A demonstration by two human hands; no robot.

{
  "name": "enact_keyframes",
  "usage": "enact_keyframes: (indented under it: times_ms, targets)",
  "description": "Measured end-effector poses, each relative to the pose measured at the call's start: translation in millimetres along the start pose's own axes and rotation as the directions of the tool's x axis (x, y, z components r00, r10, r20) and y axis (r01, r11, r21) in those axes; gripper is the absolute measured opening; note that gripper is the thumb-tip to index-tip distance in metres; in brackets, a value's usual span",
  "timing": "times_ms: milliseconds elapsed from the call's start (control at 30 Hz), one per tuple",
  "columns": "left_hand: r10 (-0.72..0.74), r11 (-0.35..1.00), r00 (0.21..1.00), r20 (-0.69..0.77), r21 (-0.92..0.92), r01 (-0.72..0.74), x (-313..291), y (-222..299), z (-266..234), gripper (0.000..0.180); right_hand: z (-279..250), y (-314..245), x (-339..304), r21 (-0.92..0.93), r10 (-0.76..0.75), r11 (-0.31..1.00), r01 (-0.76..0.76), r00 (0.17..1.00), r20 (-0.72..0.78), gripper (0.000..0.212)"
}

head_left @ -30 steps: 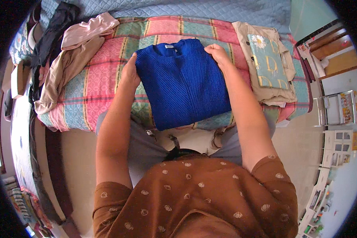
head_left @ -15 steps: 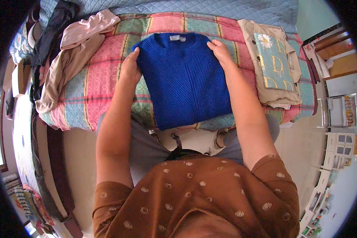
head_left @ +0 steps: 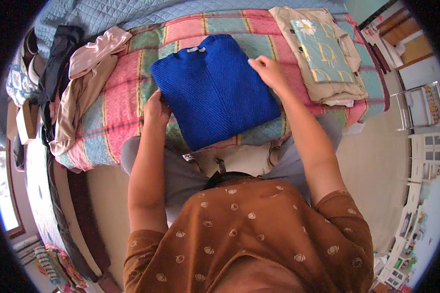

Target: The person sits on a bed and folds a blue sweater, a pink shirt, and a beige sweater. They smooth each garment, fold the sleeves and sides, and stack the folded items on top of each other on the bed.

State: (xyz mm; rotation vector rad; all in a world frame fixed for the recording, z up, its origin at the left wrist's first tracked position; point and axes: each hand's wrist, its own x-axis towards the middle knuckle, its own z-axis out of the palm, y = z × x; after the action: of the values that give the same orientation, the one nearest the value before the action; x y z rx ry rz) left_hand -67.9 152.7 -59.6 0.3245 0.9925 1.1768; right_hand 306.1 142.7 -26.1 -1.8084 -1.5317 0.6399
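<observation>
A blue knit sweater (head_left: 220,93), folded into a neat block, lies in front of me with its neckline facing away and turned somewhat to the left. My left hand (head_left: 156,108) is at its left edge, thumb up along the side and the other fingers partly hidden by the knit. At the upper right edge, my right hand (head_left: 270,74) has its fingers curled in a pinch on the fabric. Under the sweater is a bed with a plaid quilt (head_left: 117,110) in pink, green and yellow.
Folded beige clothing (head_left: 359,90) with a green printed garment (head_left: 322,53) on top sits to the right. Pink and tan garments (head_left: 85,85) and dark clothing (head_left: 58,58) hang over the left side. A blue quilted cover (head_left: 132,14) runs along the back.
The sweater has turned so its neckline now points more to the left. My left hand sits lower along its side. The whole view has also shifted slightly.
</observation>
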Motion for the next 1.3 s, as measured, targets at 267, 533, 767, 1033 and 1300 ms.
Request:
enact_keyframes:
  times_ms: [267, 533, 767, 1033, 1300]
  targets:
    - [0.174, 0.98, 0.981, 0.082, 0.086, -0.181, 14, -5, -6, 0.019, -2, -39, -48, -0.24, -0.18, 0.959, 0.154, 0.979, -0.092, 0.045]
    - [0.326, 0.865, 0.938, -0.122, 0.44, -0.243, -7, -5, 11, 0.021, 4, 13, -37, 0.232, 0.155, 0.965, -0.126, 0.982, -0.112, 0.04]
    - [0.177, 0.923, 0.981, -0.081, 0.361, -0.136, -84, -28, 9, 0.024, -3, 10, -94, 0.067, 0.003, 0.998, 0.015, 0.965, -0.263, 0.039]
    - [0.307, 0.83, 0.95, 0.062, 0.471, -0.299, -103, -57, -5, 0.018, -6, -21, -128, -0.301, -0.159, 0.95, 0.084, 0.959, -0.235, 0.032]
    - [0.405, 0.808, 0.913, -0.052, 0.488, -0.331, -79, -72, -15, 0.021, 19, 42, -96, 0.345, 0.196, 0.932, -0.108, 0.953, -0.231, 0.032]
